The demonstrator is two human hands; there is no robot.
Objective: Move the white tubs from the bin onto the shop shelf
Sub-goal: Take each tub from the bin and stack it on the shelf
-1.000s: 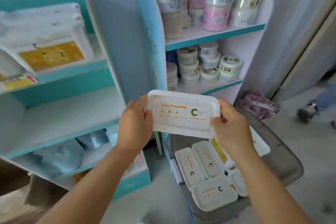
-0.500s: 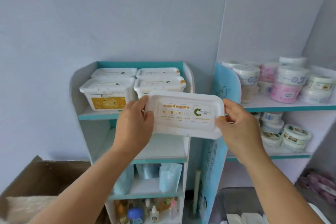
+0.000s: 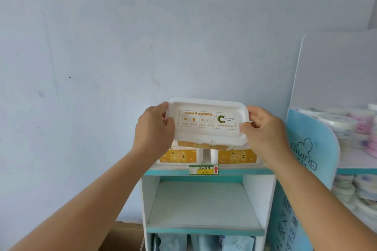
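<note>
Both hands grip one white tub (image 3: 207, 122) by its short ends — the left hand (image 3: 154, 130) wrapped around the left end, the right hand (image 3: 263, 130) around the right end, thumbs lying on the lid. The tub is held level in front of the pale blue wall, directly above two more tubs: one on the left (image 3: 179, 156) and one on the right (image 3: 234, 156), side by side on the top board of a white and teal shelf (image 3: 253, 172). Whether the held tub touches them is unclear. Each shelved tub shows an orange front label. A small green and yellow price tag (image 3: 203, 169) with a red arrow is stuck to the shelf edge below them. The next board down is bare — beneath it stand pale blue packets (image 3: 204, 242). To the right, a second shelf unit (image 3: 312, 149) holds round tubs (image 3: 336, 122).
</note>
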